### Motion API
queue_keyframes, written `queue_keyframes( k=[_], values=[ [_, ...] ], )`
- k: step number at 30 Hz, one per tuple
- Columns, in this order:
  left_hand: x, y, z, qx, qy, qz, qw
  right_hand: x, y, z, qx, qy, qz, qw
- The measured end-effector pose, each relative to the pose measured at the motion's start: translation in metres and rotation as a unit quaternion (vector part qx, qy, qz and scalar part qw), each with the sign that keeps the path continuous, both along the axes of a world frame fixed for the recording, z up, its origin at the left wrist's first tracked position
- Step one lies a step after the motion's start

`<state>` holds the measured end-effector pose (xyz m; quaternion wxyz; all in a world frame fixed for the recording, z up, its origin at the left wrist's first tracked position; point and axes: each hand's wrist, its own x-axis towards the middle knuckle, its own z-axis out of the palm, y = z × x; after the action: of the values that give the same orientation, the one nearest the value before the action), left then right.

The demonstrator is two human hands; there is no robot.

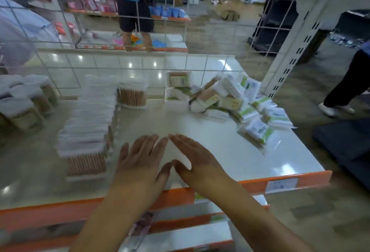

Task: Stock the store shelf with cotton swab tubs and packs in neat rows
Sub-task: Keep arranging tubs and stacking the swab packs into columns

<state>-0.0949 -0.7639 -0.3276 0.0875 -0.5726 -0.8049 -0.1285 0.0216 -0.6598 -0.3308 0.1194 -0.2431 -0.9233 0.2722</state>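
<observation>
Head view, single frame, places given from the shelf [210,141], a white board with an orange front lip: the left hand [140,157] and the right hand [192,159] are hovering side by side over the bare middle of the shelf near the lip, fingers straight and spread, fingertips and thumbs almost meeting, holding nothing. Left of the hands, a row of clear cotton swab tubs [86,131] is running from the lip toward the back; a lone tub [132,95] is standing at the back centre; a further cluster of tubs [24,99] is sitting at the far left. At the back right, the packs [230,99] are lying in a loose heap, some spilling toward the right edge. Risk, as judged: packs nearest that edge are likely to slide off if the heap is being dragged carelessly, and a sweeping arm could be knocking the tub row askew. Hard to make out: motion blur is smearing the tub row, so the count and alignment are uncertain; pack labels are unreadable; a wire grid is standing behind the shelf with two people partly cut off beyond it.
</observation>
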Motion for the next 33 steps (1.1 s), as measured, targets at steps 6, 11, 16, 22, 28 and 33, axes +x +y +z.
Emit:
queue_keyframes(
  k=[6,11,16,22,28,33],
  values=[
    [0.041,0.029,-0.01,-0.012,-0.031,-0.011,0.999,0.048,0.027,-0.01,-0.028,0.009,-0.021,0.999],
    [0.069,0.055,-0.01,-0.025,-0.041,-0.026,0.998,0.084,0.05,-0.015,-0.035,0.054,-0.045,0.997],
    [0.091,0.083,-0.009,-0.033,-0.099,-0.059,0.993,0.113,0.102,-0.024,0.035,0.181,-0.14,0.973],
    [0.093,0.126,-0.013,-0.034,-0.112,-0.068,0.991,0.123,0.172,-0.037,0.073,0.167,-0.31,0.933],
    [0.078,0.136,-0.041,-0.009,-0.126,-0.034,0.991,0.117,0.18,-0.051,0.113,0.07,-0.367,0.921],
    [0.078,0.136,-0.048,0.015,-0.125,-0.032,0.991,0.117,0.18,-0.05,0.094,0.009,-0.349,0.932]
  ],
)
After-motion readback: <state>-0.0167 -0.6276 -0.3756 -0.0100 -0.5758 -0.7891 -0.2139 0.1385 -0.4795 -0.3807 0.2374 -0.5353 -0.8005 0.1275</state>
